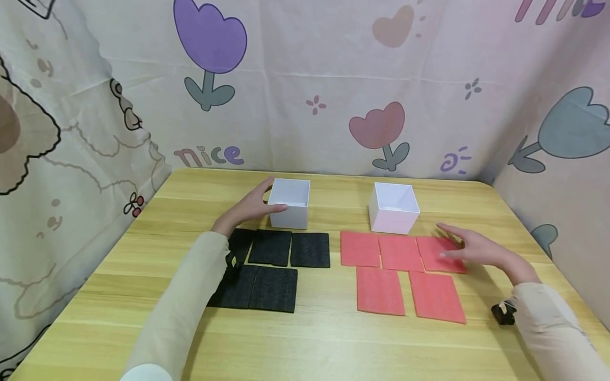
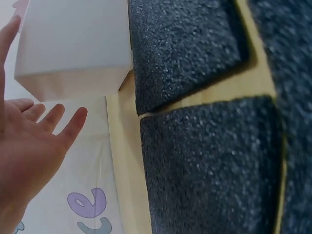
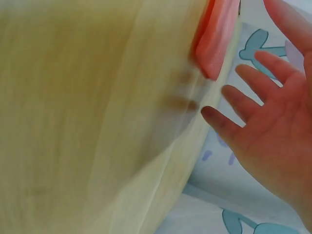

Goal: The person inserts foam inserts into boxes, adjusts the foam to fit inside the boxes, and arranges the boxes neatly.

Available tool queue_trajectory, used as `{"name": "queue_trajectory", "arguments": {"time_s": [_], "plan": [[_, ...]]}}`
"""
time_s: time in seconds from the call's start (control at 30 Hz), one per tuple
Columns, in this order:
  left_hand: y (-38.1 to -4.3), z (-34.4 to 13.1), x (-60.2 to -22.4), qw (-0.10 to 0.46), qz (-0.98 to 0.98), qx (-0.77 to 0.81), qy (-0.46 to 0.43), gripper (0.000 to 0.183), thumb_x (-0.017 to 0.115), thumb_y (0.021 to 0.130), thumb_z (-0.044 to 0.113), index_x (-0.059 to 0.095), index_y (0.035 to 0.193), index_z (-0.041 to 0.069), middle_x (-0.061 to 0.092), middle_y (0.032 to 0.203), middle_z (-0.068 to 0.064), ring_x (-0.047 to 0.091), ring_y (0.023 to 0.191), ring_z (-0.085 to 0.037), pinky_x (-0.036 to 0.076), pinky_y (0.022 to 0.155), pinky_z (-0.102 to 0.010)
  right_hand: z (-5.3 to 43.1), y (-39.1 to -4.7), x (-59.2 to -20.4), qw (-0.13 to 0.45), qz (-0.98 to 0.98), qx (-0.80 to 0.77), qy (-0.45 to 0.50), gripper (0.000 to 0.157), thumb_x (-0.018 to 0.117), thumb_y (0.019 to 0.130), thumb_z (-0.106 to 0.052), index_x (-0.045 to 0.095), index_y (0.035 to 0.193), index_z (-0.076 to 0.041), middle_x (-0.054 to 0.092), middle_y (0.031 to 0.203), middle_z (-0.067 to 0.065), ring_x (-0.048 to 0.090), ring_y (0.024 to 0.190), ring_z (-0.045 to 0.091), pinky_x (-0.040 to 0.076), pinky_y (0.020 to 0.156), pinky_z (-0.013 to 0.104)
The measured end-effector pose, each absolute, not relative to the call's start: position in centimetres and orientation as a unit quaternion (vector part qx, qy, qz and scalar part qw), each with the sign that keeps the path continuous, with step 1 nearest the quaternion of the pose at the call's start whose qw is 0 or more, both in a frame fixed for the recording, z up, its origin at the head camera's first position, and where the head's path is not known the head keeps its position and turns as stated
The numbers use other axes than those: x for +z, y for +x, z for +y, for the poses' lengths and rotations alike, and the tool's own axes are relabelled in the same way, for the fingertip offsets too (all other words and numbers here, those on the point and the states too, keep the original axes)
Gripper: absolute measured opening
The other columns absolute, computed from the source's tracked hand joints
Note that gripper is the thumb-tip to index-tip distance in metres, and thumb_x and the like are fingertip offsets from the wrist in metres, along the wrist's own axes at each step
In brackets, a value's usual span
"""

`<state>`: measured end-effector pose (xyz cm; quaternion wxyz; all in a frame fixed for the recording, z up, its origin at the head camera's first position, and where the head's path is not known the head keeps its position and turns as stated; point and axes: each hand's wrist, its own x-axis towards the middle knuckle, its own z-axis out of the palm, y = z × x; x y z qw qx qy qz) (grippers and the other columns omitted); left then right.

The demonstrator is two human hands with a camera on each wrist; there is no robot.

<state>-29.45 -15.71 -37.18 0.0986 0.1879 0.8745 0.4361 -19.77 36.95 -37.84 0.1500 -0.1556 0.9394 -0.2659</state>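
My left hand (image 1: 248, 205) is at the left side of a white open-topped box (image 1: 289, 217). In the head view its thumb overlaps the box front, while the other fingers reach toward the back left corner. The left wrist view has these fingers (image 2: 73, 124) spread and fairly straight beside the box. My right hand (image 1: 476, 247) hovers by the far right red foam square (image 1: 438, 254), fingers apart and nothing held. A second white box (image 1: 394, 214) stands to its left, behind the red squares.
Several black foam squares (image 1: 310, 250) lie in two rows before the left box, partly hidden by the left forearm. More red squares (image 1: 379, 291) lie in two rows before the right box. Printed cloth (image 1: 286, 127) hangs along the back edge of the wooden table (image 1: 329, 344).
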Motion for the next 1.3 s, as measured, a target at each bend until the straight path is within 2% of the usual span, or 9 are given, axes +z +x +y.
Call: {"name": "queue_trajectory", "arguments": {"time_s": [0.2,0.47,0.67,0.77,0.8,0.9,1.0,1.03,1.3], "plan": [[-29.9,-15.9,-37.2,0.113,0.865,0.454,0.182,0.102,0.075,0.085,0.030,0.005,0.156,0.008,0.012,0.159,-0.015,0.017,0.143,-0.034,0.036,0.105,-0.050,37.8,-19.7,-38.3,0.170,0.931,-0.279,-0.164,0.090,0.079,0.079,-0.027,0.030,0.144,0.013,0.033,0.142,0.038,0.031,0.128,0.056,0.030,0.100,0.064],[-30.2,-15.9,-37.7,0.131,0.849,0.485,0.163,0.098,0.074,0.085,0.027,0.008,0.156,0.011,0.014,0.159,-0.014,0.017,0.143,-0.035,0.026,0.109,-0.055,38.3,-19.6,-38.7,0.201,0.916,-0.307,-0.160,0.094,0.082,0.076,-0.017,0.025,0.145,0.013,0.027,0.143,0.040,0.028,0.128,0.056,0.029,0.100,0.065],[-30.3,-16.3,-38.0,0.131,0.840,0.500,0.164,0.096,0.073,0.086,0.026,0.010,0.156,0.012,0.013,0.159,-0.013,0.015,0.144,-0.034,0.023,0.111,-0.055,38.3,-19.5,-38.8,0.213,0.911,-0.317,-0.152,0.099,0.083,0.073,-0.019,0.023,0.147,0.011,0.020,0.145,0.040,0.021,0.130,0.056,0.022,0.101,0.069],[-30.3,-16.5,-38.0,0.126,0.837,0.503,0.172,0.095,0.073,0.086,0.026,0.011,0.156,0.011,0.014,0.159,-0.012,0.014,0.144,-0.031,0.021,0.111,-0.054,38.4,-19.4,-38.9,0.204,0.914,-0.311,-0.163,0.099,0.083,0.073,-0.019,0.023,0.146,0.013,0.021,0.145,0.040,0.023,0.129,0.054,0.023,0.100,0.068],[-30.4,-16.6,-38.1,0.126,0.836,0.505,0.174,0.095,0.073,0.086,0.026,0.011,0.156,0.011,0.014,0.159,-0.012,0.015,0.144,-0.031,0.021,0.111,-0.054,38.5,-19.4,-39.0,0.195,0.919,-0.297,-0.171,0.097,0.082,0.074,-0.019,0.025,0.145,0.014,0.024,0.144,0.040,0.025,0.128,0.053,0.027,0.102,0.063],[-30.5,-16.7,-38.2,0.122,0.831,0.513,0.179,0.094,0.073,0.086,0.026,0.011,0.156,0.011,0.014,0.159,-0.011,0.015,0.144,-0.030,0.021,0.112,-0.053,38.5,-19.4,-39.0,0.175,0.925,-0.281,-0.185,0.094,0.082,0.074,-0.019,0.028,0.143,0.016,0.028,0.142,0.039,0.029,0.126,0.052,0.030,0.101,0.062],[-30.7,-16.7,-38.4,0.122,0.825,0.520,0.185,0.094,0.072,0.087,0.025,0.010,0.156,0.009,0.013,0.159,-0.012,0.013,0.145,-0.030,0.019,0.113,-0.051,38.4,-19.4,-39.0,0.164,0.934,-0.258,-0.183,0.093,0.083,0.073,-0.022,0.032,0.141,0.015,0.032,0.140,0.040,0.032,0.124,0.052,0.032,0.100,0.062],[-30.7,-16.6,-38.4,0.122,0.823,0.523,0.185,0.094,0.073,0.087,0.025,0.010,0.155,0.009,0.012,0.159,-0.012,0.013,0.145,-0.030,0.018,0.114,-0.050,38.3,-19.4,-38.9,0.165,0.935,-0.260,-0.177,0.094,0.084,0.072,-0.024,0.033,0.141,0.015,0.032,0.141,0.040,0.032,0.125,0.054,0.030,0.098,0.066],[-30.8,-16.4,-38.5,0.143,0.813,0.538,0.171,0.094,0.071,0.087,0.021,0.008,0.156,0.009,0.007,0.160,-0.011,0.008,0.146,-0.030,0.013,0.115,-0.048,38.1,-19.2,-39.0,0.133,0.948,-0.237,-0.164,0.087,0.085,0.072,-0.026,0.041,0.134,0.016,0.041,0.132,0.039,0.041,0.116,0.051,0.036,0.094,0.066]]}}
